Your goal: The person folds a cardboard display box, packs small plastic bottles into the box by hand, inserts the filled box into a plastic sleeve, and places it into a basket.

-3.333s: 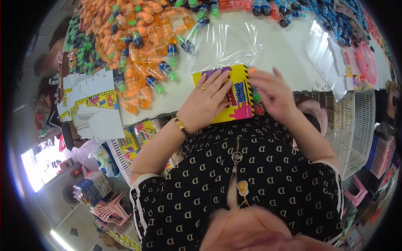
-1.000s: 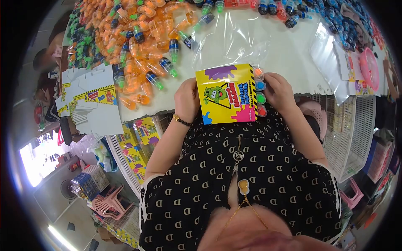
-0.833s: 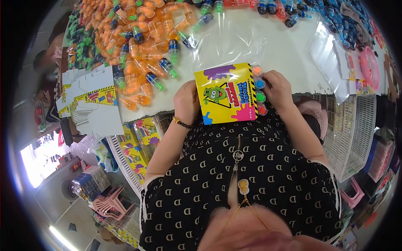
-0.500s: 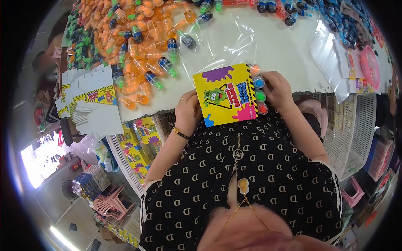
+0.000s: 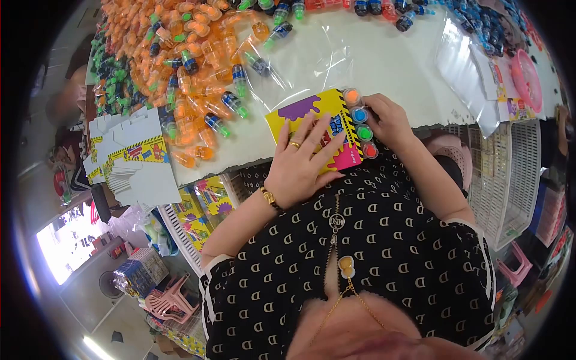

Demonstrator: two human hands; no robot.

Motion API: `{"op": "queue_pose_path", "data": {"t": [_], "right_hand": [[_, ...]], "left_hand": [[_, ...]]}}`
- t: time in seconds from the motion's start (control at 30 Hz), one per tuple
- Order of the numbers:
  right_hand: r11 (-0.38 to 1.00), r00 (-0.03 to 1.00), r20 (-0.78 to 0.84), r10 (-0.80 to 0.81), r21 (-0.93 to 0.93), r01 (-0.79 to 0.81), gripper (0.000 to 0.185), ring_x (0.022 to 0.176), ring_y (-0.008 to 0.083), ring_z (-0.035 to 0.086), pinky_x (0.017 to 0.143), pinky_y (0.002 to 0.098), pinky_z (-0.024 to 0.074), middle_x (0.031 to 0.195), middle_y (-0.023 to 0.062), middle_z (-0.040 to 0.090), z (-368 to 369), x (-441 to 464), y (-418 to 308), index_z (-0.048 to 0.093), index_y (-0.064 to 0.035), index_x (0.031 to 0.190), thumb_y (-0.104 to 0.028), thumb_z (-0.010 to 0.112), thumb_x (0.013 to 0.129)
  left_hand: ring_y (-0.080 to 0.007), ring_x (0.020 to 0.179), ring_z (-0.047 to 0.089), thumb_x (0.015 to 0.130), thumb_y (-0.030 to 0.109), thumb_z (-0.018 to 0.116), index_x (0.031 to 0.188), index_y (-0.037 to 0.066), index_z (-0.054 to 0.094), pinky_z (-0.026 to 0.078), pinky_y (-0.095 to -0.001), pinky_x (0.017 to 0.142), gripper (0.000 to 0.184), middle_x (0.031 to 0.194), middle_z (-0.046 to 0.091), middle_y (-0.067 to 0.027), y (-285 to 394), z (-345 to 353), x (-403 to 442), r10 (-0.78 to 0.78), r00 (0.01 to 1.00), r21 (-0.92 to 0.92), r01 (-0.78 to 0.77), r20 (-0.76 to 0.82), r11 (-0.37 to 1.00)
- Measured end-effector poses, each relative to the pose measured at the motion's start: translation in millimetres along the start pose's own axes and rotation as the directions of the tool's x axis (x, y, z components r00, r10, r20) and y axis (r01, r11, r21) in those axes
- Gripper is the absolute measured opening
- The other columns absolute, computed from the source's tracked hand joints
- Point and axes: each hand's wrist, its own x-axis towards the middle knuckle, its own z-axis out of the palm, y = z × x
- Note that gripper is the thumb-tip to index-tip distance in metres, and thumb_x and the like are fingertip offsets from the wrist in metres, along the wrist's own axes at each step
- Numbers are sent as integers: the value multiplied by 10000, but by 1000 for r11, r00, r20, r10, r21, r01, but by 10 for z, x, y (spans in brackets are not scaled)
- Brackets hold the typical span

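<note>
A yellow printed cardboard box (image 5: pixel 292 118) with purple and pink splashes rests at the table's front edge. Small bottles with orange, blue, green and red caps (image 5: pixel 363 132) stick out along its right side. My left hand (image 5: pixel 303 159) lies flat over the box's printed face, fingers spread, wearing a ring. My right hand (image 5: pixel 389 122) is curled at the capped side of the box, fingertips against the bottles near the blue cap; some of its fingers are hidden. A clear plastic bag (image 5: pixel 309 69) spreads on the table just behind the box.
Piles of orange bottles (image 5: pixel 207 90) and blue bottles (image 5: pixel 480 30) cover the table's back and left. Flat printed cartons (image 5: pixel 141 147) lie at left, clear bags (image 5: pixel 462 72) and a pink basket (image 5: pixel 528 81) at right. White crates (image 5: pixel 507 186) stand below the table.
My left hand has moved from the box's left edge onto its printed face, its fingers now spread. My right hand stays at the capped side. The view has shifted slightly.
</note>
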Motion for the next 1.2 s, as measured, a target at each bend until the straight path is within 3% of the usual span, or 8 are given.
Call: {"op": "queue_pose_path", "data": {"t": [0.03,0.2,0.43,0.53,0.8,0.9,1.2], "right_hand": [[1000,1000,-22,-4,9,4,227,745,286,625,639,351,505,887,101,631,5,15,-2,621,-61,1030,-44,646,805],[1000,999,-46,3,26,-2,253,764,291,630,657,350,514,910,101,639,43,5,21,620,-63,1056,-42,645,805],[999,997,-60,44,28,-42,247,772,294,633,659,358,515,915,99,639,67,106,-1,621,-63,1062,-57,642,817],[999,996,-86,9,-32,-11,202,766,304,634,649,373,521,884,101,634,99,161,41,620,-56,1030,-86,628,831],[998,995,-75,64,25,-62,212,795,312,627,680,367,504,904,107,626,64,123,-3,625,-72,1060,-77,617,849],[998,998,-34,50,-36,-51,207,804,308,630,686,364,507,911,105,630,103,226,4,628,-74,1058,-80,613,852],[1000,1000,-9,-9,19,9,187,803,307,627,691,360,510,900,104,630,88,266,48,629,-59,1042,-88,610,858]], "left_hand": [[-319,1335,384,745,308,753,1338,95,502,234,-527,1097,679,1459,391,-129,-19,46,14,17,998,26,-18,56,999],[-291,1325,408,738,323,757,1314,92,522,239,-508,1100,663,1441,424,-108,-36,114,-33,30,999,58,-32,34,998],[-264,1317,431,765,258,741,1287,105,542,258,-488,1094,579,1400,479,-91,-97,144,-36,45,999,48,-44,-17,998],[-267,1319,428,762,254,745,1286,109,544,264,-487,1090,580,1406,471,-96,-64,107,-7,20,1000,69,-18,-22,997],[-286,1324,418,741,253,761,1295,132,541,268,-490,1084,608,1432,437,-113,-116,161,-88,-16,999,86,19,-39,996],[-295,1322,417,732,256,768,1298,137,541,269,-489,1084,621,1438,429,-120,-79,179,-83,-21,998,79,25,-51,997],[-304,1323,411,723,264,779,1283,146,560,283,-468,1076,613,1435,433,-132,-85,263,-140,-62,989,119,78,-130,990]]}}
